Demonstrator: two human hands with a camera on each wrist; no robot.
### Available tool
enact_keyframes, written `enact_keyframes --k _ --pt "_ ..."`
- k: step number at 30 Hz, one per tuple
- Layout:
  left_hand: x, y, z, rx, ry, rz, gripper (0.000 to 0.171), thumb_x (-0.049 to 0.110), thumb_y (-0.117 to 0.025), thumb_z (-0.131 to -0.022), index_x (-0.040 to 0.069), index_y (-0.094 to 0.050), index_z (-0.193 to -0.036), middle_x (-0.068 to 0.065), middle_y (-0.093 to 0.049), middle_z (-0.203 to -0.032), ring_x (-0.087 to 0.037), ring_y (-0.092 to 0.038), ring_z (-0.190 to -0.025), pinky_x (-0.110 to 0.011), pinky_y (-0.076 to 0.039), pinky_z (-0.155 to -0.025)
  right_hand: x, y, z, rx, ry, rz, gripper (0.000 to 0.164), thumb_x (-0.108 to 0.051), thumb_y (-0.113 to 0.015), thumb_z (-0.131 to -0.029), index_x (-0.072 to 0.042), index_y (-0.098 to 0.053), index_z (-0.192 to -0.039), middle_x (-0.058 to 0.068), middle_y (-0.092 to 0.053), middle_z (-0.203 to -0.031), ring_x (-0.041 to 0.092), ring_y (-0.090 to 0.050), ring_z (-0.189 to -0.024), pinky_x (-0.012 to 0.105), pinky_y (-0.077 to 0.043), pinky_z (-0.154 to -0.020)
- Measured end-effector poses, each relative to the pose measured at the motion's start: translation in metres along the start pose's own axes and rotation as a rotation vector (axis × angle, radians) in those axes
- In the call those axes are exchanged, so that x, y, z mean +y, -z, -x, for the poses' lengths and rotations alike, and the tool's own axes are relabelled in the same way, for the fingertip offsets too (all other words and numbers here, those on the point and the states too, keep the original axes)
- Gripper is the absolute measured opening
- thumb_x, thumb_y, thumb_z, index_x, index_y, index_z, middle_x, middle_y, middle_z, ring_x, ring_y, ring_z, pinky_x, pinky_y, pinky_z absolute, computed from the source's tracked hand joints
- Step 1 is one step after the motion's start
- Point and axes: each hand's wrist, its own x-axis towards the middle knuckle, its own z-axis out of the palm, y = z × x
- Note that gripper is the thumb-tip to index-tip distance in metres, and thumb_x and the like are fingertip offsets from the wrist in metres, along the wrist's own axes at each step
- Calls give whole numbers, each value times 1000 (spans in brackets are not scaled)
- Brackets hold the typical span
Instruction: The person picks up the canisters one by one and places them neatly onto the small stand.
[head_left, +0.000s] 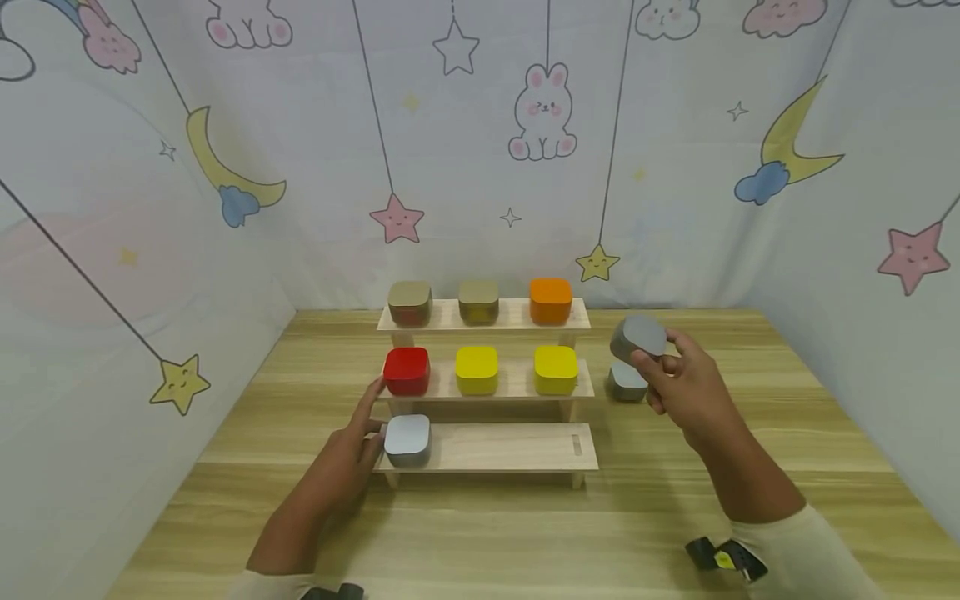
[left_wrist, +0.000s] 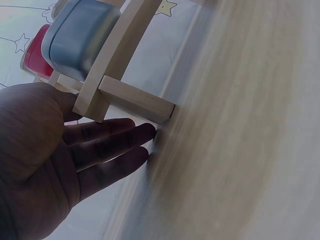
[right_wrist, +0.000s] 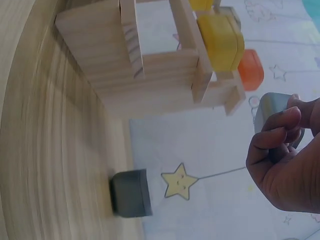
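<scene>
Beside the wooden three-step rack (head_left: 502,446), my right hand (head_left: 686,387) holds a small grey rounded-square box (head_left: 639,336) in the air, pinched between thumb and fingers. A second grey box (head_left: 628,382) stands on the table beneath it. My left hand (head_left: 348,454) is at the rack's left end, fingers fairly straight and touching its side. Near that hand, a silver-grey box (head_left: 408,440) sits at the left of the lowest step. A red box (head_left: 407,371) and two yellow boxes, left (head_left: 477,370) and right (head_left: 556,370), line the middle step.
On the top step are two khaki boxes, left (head_left: 410,302) and middle (head_left: 478,302), and an orange box (head_left: 551,302). The wood-grain table (head_left: 502,533) meets a cloth backdrop (head_left: 480,167) printed with stars, moons and rabbits behind and at both sides.
</scene>
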Motion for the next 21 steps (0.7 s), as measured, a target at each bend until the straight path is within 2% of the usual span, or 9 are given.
enact_keyframes --k 4,10,16,21 --pt "0 -1 -1 -3 6 5 91 9 -55 -112 38 3 -176 -24 -66 -150 -49 -62 -141 -69 -46 -120 -8 -9 6 -9 17 -14 71 -36 -59 -114 -10 -27 -171 22 -68 -135 12 -47 -59 29 -45 -57" --pt "0 -1 -1 -11 22 3 92 9 -55 -113 40 5 -175 -24 -65 -152 -49 -61 -143 -69 -45 -121 -17 -21 17 -21 41 -17 68 -33 -61 -113 -8 -30 -168 27 -68 -133 12 -46 -60 26 -46 -56" --pt "1 0 1 -1 1 -4 90 7 -55 -112 35 1 -176 -25 -67 -149 -49 -63 -140 -69 -46 -120 -26 -36 28 -71 79 -12 66 -30 -63 -113 -8 -31 -167 31 -70 -132 12 -47 -59 26 -47 -53" --pt "1 0 1 -2 -4 -5 89 7 -55 -112 34 1 -176 -25 -68 -148 -48 -64 -140 -69 -46 -120 -30 -46 35 -110 119 -18 66 -26 -63 -113 -6 -29 -166 27 -72 -119 13 -46 -59 27 -45 -52"
